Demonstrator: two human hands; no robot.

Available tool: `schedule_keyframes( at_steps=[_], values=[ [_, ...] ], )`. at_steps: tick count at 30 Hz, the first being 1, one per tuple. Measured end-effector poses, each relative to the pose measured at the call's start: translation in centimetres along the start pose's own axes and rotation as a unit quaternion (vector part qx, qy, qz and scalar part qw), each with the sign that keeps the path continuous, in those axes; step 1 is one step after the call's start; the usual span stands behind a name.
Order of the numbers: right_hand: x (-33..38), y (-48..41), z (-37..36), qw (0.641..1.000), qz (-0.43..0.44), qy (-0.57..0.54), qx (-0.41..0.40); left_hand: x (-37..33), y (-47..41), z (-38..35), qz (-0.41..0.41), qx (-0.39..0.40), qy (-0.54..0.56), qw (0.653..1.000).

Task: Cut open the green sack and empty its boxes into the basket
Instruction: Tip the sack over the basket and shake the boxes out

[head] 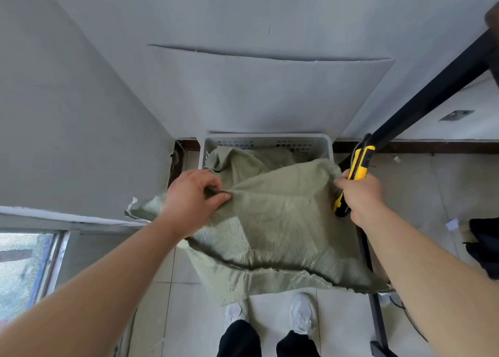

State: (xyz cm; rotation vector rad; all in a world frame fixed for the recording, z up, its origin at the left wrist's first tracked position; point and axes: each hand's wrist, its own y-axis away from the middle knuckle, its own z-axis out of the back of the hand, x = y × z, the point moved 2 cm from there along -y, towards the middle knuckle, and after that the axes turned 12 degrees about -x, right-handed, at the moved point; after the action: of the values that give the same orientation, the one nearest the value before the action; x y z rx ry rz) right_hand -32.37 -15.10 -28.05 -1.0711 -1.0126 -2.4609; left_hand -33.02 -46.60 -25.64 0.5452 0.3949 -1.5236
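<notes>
The green woven sack (275, 221) is held up over the white plastic basket (267, 141), its far end drooping inside the basket. My left hand (191, 197) pinches the sack's left side. My right hand (361, 194) grips the sack's right corner together with a yellow and black utility knife (356, 165). A frayed cut edge runs along the sack's near side. No boxes show; the sack hides the inside of the basket.
The basket stands on the tiled floor against a grey wall. A black metal frame leg (432, 92) slants down at the right, close to my right hand. A window (27, 270) is at lower left, a dark bag (486, 246) at right. My white shoes (302, 313) are below.
</notes>
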Motion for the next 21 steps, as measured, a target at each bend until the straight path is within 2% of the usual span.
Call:
schedule_keyframes(
  at_steps=[4, 8, 11, 14, 15, 17, 19, 21],
  values=[
    [0.4, 2.3, 1.1, 0.990, 0.051, 0.051, 0.120, -0.1, -0.8, -0.7, 0.041, -0.097, -0.013, 0.994],
    [0.1, 4.8, 2.7, 0.969, 0.086, 0.119, 0.200, -0.8, -2.2, -0.5, 0.111, -0.132, -0.015, 0.985],
    [-0.5, 5.1, 3.1, 0.966, 0.126, 0.138, 0.179, -1.4, -2.8, -0.6, 0.150, -0.146, 0.008, 0.978],
    [-0.6, 4.1, 2.5, 0.976, 0.139, 0.125, 0.115, -2.6, -2.3, -0.6, 0.176, -0.185, -0.049, 0.966],
    [-0.4, 3.7, 2.0, 0.977, 0.143, 0.122, 0.102, -2.9, -2.1, -0.4, 0.171, -0.207, -0.051, 0.962],
    [-0.1, 3.0, 1.1, 0.979, 0.153, 0.108, 0.086, -3.4, -1.6, 0.1, 0.160, -0.231, 0.015, 0.960],
    [0.1, 2.6, 0.4, 0.978, 0.165, 0.100, 0.077, -3.4, -0.8, 0.4, 0.095, -0.193, 0.060, 0.975],
    [-0.3, 2.3, 0.1, 0.976, 0.174, 0.106, 0.072, -3.0, 0.5, 0.6, -0.002, -0.116, 0.029, 0.993]
  ],
)
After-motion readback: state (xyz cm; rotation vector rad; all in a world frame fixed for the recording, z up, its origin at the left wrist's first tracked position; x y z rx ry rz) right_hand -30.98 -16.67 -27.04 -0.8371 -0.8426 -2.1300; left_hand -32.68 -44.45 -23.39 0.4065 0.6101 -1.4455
